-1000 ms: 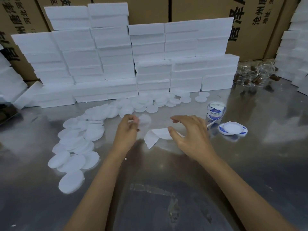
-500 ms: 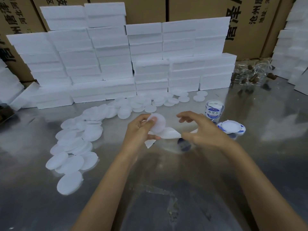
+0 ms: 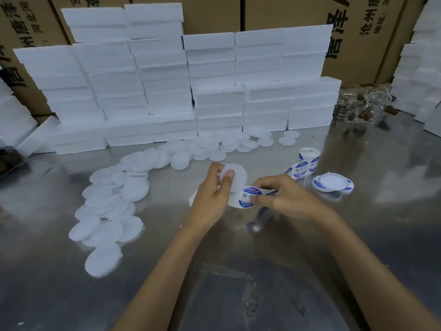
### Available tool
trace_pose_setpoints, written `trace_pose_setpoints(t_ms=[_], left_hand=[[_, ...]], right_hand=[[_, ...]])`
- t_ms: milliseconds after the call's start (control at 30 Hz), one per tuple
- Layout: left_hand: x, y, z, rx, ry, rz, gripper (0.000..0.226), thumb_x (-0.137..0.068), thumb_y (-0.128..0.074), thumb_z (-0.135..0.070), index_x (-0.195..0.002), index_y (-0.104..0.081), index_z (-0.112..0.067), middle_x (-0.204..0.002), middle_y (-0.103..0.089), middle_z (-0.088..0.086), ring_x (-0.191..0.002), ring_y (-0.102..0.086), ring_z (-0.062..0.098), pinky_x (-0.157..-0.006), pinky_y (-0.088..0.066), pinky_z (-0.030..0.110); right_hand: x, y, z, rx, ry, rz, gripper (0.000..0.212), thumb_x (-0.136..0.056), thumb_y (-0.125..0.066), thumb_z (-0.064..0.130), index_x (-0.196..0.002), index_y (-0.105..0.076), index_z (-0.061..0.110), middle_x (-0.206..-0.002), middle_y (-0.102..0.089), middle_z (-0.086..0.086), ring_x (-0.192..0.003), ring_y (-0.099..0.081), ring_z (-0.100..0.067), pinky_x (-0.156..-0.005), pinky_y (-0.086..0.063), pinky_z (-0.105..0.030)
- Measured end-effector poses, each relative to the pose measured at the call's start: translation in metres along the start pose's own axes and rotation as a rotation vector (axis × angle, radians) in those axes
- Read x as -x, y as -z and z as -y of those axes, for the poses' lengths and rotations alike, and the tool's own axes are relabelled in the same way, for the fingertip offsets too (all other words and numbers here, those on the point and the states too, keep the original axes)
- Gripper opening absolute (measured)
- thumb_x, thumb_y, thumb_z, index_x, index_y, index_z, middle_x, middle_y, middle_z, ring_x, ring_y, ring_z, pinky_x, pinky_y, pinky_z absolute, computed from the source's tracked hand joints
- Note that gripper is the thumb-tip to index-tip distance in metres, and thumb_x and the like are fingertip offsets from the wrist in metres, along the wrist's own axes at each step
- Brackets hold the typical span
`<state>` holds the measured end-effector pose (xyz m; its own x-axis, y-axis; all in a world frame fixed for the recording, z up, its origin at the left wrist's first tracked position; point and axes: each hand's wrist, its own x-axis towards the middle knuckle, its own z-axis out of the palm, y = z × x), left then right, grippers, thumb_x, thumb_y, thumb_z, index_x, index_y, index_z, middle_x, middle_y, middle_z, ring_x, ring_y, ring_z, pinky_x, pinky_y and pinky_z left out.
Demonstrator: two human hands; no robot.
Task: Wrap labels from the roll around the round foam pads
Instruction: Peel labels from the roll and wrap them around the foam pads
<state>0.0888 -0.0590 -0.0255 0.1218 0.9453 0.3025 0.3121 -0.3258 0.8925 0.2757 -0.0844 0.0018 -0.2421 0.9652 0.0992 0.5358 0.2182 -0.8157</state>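
Steel tabletop (image 3: 238,295) is seen beneath both forearms. A round foam pad (image 3: 235,176) is held up by the left hand (image 3: 210,199), pinched between the thumb on its face and the fingers curled behind it. A label strip (image 3: 248,198), printed blue and white, is gripped by the right hand (image 3: 286,199) between thumb and fingertips, just below the pad and touching its lower edge. Loose white pads (image 3: 112,206) are spread in a curving band to the left of the left hand. A finished pad (image 3: 333,183) with a blue band is laid to the right of the right hand, and the label roll (image 3: 309,157) is stood just beyond it. Foam blocks (image 3: 167,80) are stacked farther back, against cardboard boxes (image 3: 358,32).
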Motion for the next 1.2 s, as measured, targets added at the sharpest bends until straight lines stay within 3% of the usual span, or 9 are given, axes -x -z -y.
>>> trace_pose_setpoints(t_ms=[167, 267, 367, 500, 633, 800, 933, 1067, 1200], left_hand=[[-0.001, 0.001, 0.003, -0.053, 0.037, 0.015, 0.018, -0.105, -0.043, -0.04, -0.106, -0.049, -0.023, -0.094, -0.069, 0.001, -0.084, -0.067, 0.017, -0.072, -0.052, 0.033], [-0.003, 0.004, 0.003, -0.04, 0.068, 0.041, 0.016, -0.104, -0.047, -0.036, -0.108, -0.052, -0.021, -0.089, -0.072, 0.001, -0.065, -0.068, 0.007, -0.054, -0.051, 0.02], [-0.004, 0.008, 0.002, -0.019, 0.111, 0.072, 0.019, -0.103, -0.05, -0.035, -0.11, -0.056, -0.019, -0.081, -0.074, 0.002, -0.05, -0.063, 0.012, -0.05, -0.051, 0.025], [-0.004, 0.01, 0.003, -0.061, 0.119, 0.089, 0.017, -0.103, -0.05, -0.036, -0.107, -0.058, -0.022, -0.074, -0.074, 0.001, -0.042, -0.057, 0.014, -0.051, -0.049, 0.026], [-0.002, 0.009, 0.002, -0.095, 0.112, 0.118, 0.018, -0.103, -0.049, -0.039, -0.105, -0.058, -0.023, -0.073, -0.074, 0.002, -0.04, -0.053, 0.016, -0.053, -0.048, 0.028], [-0.003, 0.009, 0.003, -0.171, 0.139, 0.1, 0.018, -0.104, -0.046, -0.036, -0.105, -0.055, -0.021, -0.082, -0.074, 0.009, -0.041, -0.052, 0.016, -0.056, -0.047, 0.029], [-0.004, 0.01, 0.006, -0.244, 0.15, 0.063, 0.019, -0.103, -0.046, -0.037, -0.105, -0.056, -0.021, -0.09, -0.071, 0.012, -0.06, -0.054, 0.023, -0.064, -0.047, 0.035], [-0.005, 0.012, 0.006, -0.317, 0.196, 0.038, 0.022, -0.103, -0.044, -0.039, -0.108, -0.055, -0.019, -0.092, -0.069, 0.011, -0.07, -0.061, 0.029, -0.067, -0.049, 0.035], [-0.005, 0.017, 0.005, -0.333, 0.226, 0.026, 0.017, -0.103, -0.047, -0.034, -0.105, -0.054, -0.019, -0.093, -0.067, 0.005, -0.077, -0.065, 0.024, -0.058, -0.041, 0.029]], right_hand=[[0.002, -0.007, 0.006, -0.119, 0.073, -0.006, 0.012, -0.088, -0.068, 0.007, -0.09, -0.076, 0.016, -0.089, -0.076, 0.003, -0.087, -0.07, -0.013, -0.079, -0.051, -0.021], [0.002, -0.009, 0.006, -0.131, 0.108, -0.022, 0.015, -0.088, -0.067, 0.006, -0.09, -0.077, 0.017, -0.089, -0.076, 0.004, -0.089, -0.07, -0.014, -0.079, -0.051, -0.02], [0.001, -0.011, 0.005, -0.123, 0.114, -0.044, 0.017, -0.087, -0.067, 0.007, -0.088, -0.078, 0.021, -0.086, -0.076, 0.007, -0.085, -0.07, -0.009, -0.074, -0.05, -0.016], [-0.001, -0.015, 0.005, -0.099, 0.126, -0.132, 0.018, -0.085, -0.069, 0.006, -0.09, -0.072, 0.023, -0.086, -0.074, 0.006, -0.085, -0.07, -0.012, -0.079, -0.056, -0.03], [0.001, -0.018, 0.009, -0.092, 0.187, -0.132, 0.03, -0.085, -0.067, 0.002, -0.098, -0.07, 0.028, -0.091, -0.073, 0.009, -0.089, -0.069, -0.008, -0.077, -0.054, -0.021], [0.001, -0.019, 0.015, -0.068, 0.209, -0.161, 0.023, -0.085, -0.068, -0.001, -0.09, -0.076, 0.02, -0.099, -0.066, 0.004, -0.097, -0.063, -0.014, -0.089, -0.05, -0.032], [0.004, -0.016, 0.02, -0.152, 0.217, -0.153, 0.02, -0.082, -0.069, -0.005, -0.084, -0.077, 0.013, -0.103, -0.064, 0.002, -0.108, -0.059, -0.014, -0.097, -0.043, -0.025], [0.004, -0.005, 0.023, -0.261, 0.216, -0.13, 0.019, -0.083, -0.066, -0.009, -0.087, -0.072, 0.009, -0.096, -0.068, 0.0, -0.098, -0.063, -0.014, -0.094, -0.046, -0.03], [0.004, 0.005, 0.023, -0.522, 0.219, -0.171, 0.018, -0.085, -0.065, -0.008, -0.095, -0.064, 0.007, -0.089, -0.068, 0.001, -0.086, -0.064, -0.009, -0.08, -0.049, -0.018]])
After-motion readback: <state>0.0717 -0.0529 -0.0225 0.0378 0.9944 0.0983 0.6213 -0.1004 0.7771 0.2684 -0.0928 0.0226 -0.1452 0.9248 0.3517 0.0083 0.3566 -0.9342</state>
